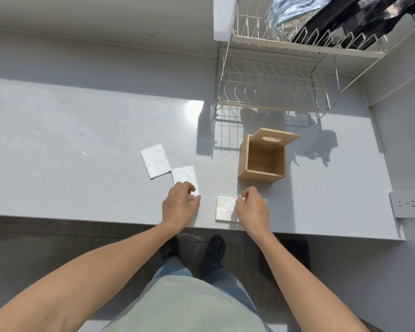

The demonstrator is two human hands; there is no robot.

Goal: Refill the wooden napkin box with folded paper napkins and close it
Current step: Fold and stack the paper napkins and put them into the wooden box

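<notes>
Left hand (pixel 179 207) curled onto one napkin (pixel 184 178), right hand (pixel 252 208) pinching another (pixel 225 208); no legible writing.

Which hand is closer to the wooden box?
The right hand. It sits just in front of the wooden box, fingers on a napkin near the counter edge. The left hand is farther off to the left, on another napkin.

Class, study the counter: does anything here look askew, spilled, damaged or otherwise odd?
Nothing looks spilled or damaged. The wooden napkin box stands with its lid tipped open and looks empty inside. Three napkins lie loose at mixed angles: far napkin, middle napkin under the left hand, near napkin at the right hand.
</notes>
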